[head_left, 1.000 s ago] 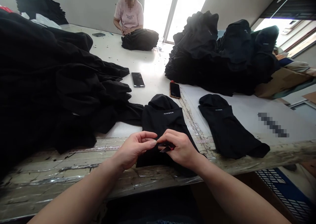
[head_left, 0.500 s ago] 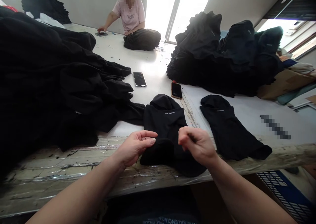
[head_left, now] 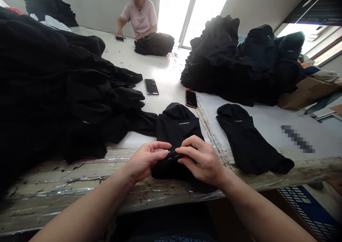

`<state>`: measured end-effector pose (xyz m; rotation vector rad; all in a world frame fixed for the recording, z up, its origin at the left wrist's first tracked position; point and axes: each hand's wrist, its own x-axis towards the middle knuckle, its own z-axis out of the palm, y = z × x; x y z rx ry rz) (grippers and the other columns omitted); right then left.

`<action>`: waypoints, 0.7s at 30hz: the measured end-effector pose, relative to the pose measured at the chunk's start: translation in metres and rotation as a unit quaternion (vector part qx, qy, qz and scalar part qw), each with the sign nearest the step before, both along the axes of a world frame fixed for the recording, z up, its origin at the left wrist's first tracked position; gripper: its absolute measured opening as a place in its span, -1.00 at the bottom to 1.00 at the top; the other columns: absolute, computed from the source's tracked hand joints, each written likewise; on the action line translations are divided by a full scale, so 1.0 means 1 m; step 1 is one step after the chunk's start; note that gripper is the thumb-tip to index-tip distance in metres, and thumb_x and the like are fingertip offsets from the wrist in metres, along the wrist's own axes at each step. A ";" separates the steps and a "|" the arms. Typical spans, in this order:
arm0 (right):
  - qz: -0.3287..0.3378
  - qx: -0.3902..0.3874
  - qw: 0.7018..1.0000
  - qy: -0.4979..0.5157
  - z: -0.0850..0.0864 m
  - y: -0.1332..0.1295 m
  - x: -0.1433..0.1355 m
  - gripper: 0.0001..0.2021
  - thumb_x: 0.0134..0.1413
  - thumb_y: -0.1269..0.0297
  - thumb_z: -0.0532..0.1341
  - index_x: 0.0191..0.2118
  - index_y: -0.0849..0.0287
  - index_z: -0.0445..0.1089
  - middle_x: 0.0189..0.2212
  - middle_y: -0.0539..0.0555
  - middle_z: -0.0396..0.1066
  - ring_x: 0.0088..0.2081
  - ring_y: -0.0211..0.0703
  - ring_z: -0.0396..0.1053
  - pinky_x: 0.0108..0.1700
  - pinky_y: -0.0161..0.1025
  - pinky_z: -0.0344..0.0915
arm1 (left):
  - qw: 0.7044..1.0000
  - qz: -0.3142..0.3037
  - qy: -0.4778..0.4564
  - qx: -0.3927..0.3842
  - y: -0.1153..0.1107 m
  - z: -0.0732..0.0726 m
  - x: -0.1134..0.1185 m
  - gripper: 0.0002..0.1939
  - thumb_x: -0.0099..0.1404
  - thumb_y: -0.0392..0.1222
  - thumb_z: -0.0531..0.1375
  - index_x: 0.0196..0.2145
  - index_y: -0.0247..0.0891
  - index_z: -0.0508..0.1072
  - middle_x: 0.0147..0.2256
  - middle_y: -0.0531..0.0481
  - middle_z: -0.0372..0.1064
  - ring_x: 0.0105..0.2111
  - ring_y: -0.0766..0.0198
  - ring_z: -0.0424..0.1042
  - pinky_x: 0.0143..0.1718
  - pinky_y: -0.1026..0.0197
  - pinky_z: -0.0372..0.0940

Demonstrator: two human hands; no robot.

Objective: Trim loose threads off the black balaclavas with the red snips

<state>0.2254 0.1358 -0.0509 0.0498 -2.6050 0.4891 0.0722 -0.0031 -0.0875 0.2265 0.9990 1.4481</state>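
A black balaclava (head_left: 177, 131) with a small white print lies flat at the table's front edge. Above its lower part my two hands almost meet. My left hand (head_left: 149, 158) is pinched, thumb against fingertips; what it grips is too small to make out. My right hand (head_left: 204, 158) has its thumb and fingers closed around a small dark object (head_left: 174, 156) with a thin shiny edge, whose kind I cannot tell. Part of the cloth beneath is hidden by my fingers. A second black balaclava (head_left: 248, 138) lies flat to the right.
A big heap of black garments (head_left: 53, 92) covers the left side. Stacked black balaclavas (head_left: 235, 67) stand at the back right. Two phones, one silver-edged (head_left: 151, 87) and one orange-edged (head_left: 191, 98), lie mid-table. Across the table sits a person (head_left: 140, 17) behind a black pile (head_left: 155, 43).
My right hand has come left from a closed fist to beside my left hand, showing the dark object. My left hand stays put. The person opposite has moved a phone rightward and tilted it.
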 end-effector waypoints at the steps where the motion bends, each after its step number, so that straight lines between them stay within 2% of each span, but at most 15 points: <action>1: 0.001 0.005 1.000 0.001 0.000 0.000 -0.001 -0.80 0.05 0.47 0.20 -0.17 0.16 0.41 -0.31 0.10 0.32 -0.30 -0.17 0.31 -0.33 -0.24 0.34 | 1.000 0.000 0.000 0.002 0.000 0.000 0.000 -0.63 -0.01 -0.26 0.40 -0.20 -0.36 0.49 -0.41 -0.08 0.50 -0.45 0.33 0.46 -0.40 0.34 0.31; 21: 0.042 0.022 0.999 -0.009 0.001 0.004 -0.001 -0.83 0.08 0.47 0.18 -0.19 0.17 0.40 -0.32 0.09 0.31 -0.31 -0.18 0.27 -0.34 -0.23 0.30 | 1.000 -0.026 0.003 0.000 0.000 0.000 -0.001 -0.64 -0.01 -0.25 0.40 -0.21 -0.35 0.51 -0.43 -0.06 0.50 -0.47 0.35 0.45 -0.39 0.34 0.28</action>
